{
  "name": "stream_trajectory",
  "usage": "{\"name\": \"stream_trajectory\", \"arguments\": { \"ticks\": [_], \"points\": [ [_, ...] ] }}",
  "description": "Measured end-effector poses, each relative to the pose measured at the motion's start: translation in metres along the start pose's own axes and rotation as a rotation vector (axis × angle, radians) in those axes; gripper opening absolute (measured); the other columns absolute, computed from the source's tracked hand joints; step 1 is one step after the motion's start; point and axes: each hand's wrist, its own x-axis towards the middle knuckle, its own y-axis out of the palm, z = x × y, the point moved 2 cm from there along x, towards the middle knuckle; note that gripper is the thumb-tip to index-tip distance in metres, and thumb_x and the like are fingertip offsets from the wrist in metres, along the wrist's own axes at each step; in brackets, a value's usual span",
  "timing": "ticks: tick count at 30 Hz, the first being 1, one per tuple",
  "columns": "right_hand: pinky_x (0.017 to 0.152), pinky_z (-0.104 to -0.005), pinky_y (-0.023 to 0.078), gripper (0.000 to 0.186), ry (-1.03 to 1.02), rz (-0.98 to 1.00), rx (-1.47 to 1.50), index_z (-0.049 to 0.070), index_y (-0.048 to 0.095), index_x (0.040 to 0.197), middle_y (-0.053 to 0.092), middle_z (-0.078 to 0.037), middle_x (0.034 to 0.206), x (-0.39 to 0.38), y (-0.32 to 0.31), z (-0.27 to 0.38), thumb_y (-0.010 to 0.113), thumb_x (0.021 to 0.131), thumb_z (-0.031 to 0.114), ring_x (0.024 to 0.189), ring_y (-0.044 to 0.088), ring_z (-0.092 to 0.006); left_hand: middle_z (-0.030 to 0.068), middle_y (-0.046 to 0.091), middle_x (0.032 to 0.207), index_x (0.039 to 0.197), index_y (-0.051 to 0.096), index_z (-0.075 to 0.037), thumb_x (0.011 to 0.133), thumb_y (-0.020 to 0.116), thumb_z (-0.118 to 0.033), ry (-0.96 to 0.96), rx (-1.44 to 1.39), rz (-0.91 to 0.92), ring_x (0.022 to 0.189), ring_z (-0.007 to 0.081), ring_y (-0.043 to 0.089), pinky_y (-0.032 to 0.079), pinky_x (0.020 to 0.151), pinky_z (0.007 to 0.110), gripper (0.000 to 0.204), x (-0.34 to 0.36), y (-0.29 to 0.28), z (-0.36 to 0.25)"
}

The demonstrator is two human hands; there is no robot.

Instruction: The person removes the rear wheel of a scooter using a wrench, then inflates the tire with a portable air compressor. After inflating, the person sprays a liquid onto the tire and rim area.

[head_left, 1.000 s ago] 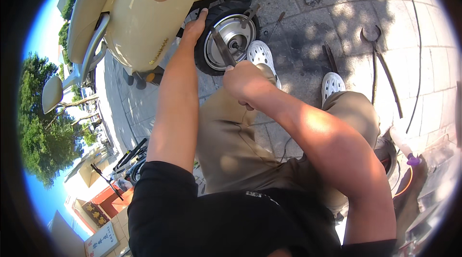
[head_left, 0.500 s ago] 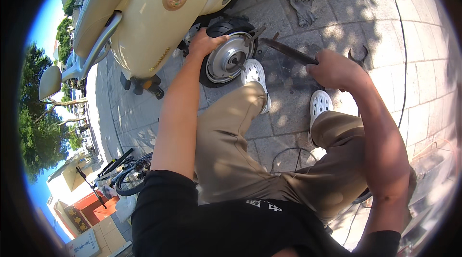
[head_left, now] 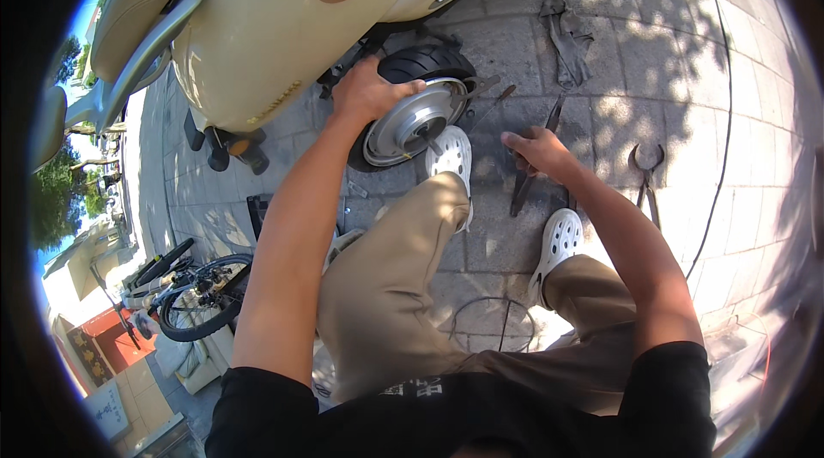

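Note:
My left hand (head_left: pixel 371 90) grips the scooter wheel (head_left: pixel 410 125), its thumb on the silver rim and its fingers over the black tyre (head_left: pixel 429 59). The wheel leans beside the cream scooter (head_left: pixel 283 37). A flat metal piece (head_left: pixel 482 87) juts from the hub side of the wheel. Closed around the middle of a long dark metal bar (head_left: pixel 521 192), my right hand (head_left: pixel 539 151) is low over the paving, right of the wheel. Whether the bar touches the ground is hard to tell. My white clog (head_left: pixel 450 156) is against the wheel's lower edge.
A grey rag (head_left: pixel 566 42) lies beyond the bar. Pincers (head_left: pixel 645 170) rest on the paving at right, near a long black cable (head_left: pixel 728 106). A thin brown-ended tool (head_left: pixel 506 93) lies by the wheel. Bicycles (head_left: pixel 197 299) stand at left; a wire loop (head_left: pixel 493 321) lies between my legs.
My right hand has drawn the bar away from the wheel and turned it crosswise, lower over the paving. My left hand stays on the wheel. The view has shifted.

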Motion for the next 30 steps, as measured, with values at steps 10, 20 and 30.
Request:
{"name": "stream_trajectory", "arguments": {
  "ticks": [10, 20, 30],
  "points": [
    [0.053, -0.0348, 0.043, 0.037, -0.487, -0.401, 0.673, 0.005, 0.070, 0.108, 0.060, -0.002, 0.069, 0.125, 0.034, 0.059, 0.078, 0.103, 0.041, 0.058, 0.055, -0.0156, 0.0254, 0.072, 0.141, 0.147, 0.066, -0.003, 0.068, 0.088, -0.078, 0.000, -0.002, -0.032, 0.134, 0.0401, 0.068, 0.054, 0.111, 0.048, 0.110, 0.019, 0.009, -0.004],
    [0.059, -0.0377, 0.047, 0.041, -0.268, -0.766, 0.884, -0.006, 0.075, 0.103, 0.067, -0.008, 0.075, 0.110, -0.043, 0.000, 0.069, 0.104, 0.036, 0.063, 0.061, -0.0200, 0.0239, 0.070, 0.145, 0.147, 0.065, -0.001, 0.071, 0.087, -0.077, -0.016, 0.017, -0.077, 0.135, 0.0385, 0.067, 0.053, 0.113, 0.047, 0.110, 0.003, 0.003, -0.003],
    [0.089, -0.0517, 0.055, 0.047, -0.430, -0.549, -0.445, -0.004, 0.076, 0.105, 0.075, -0.031, 0.096, -0.026, -0.049, 0.083, 0.065, 0.106, 0.042, 0.098, 0.074, -0.0477, 0.0207, 0.047, 0.163, 0.158, 0.057, -0.011, 0.088, 0.081, -0.064, 0.202, 0.119, -0.312, 0.155, 0.0426, 0.039, 0.036, 0.127, 0.054, 0.092, -0.009, 0.029, 0.029]
  ]
}}
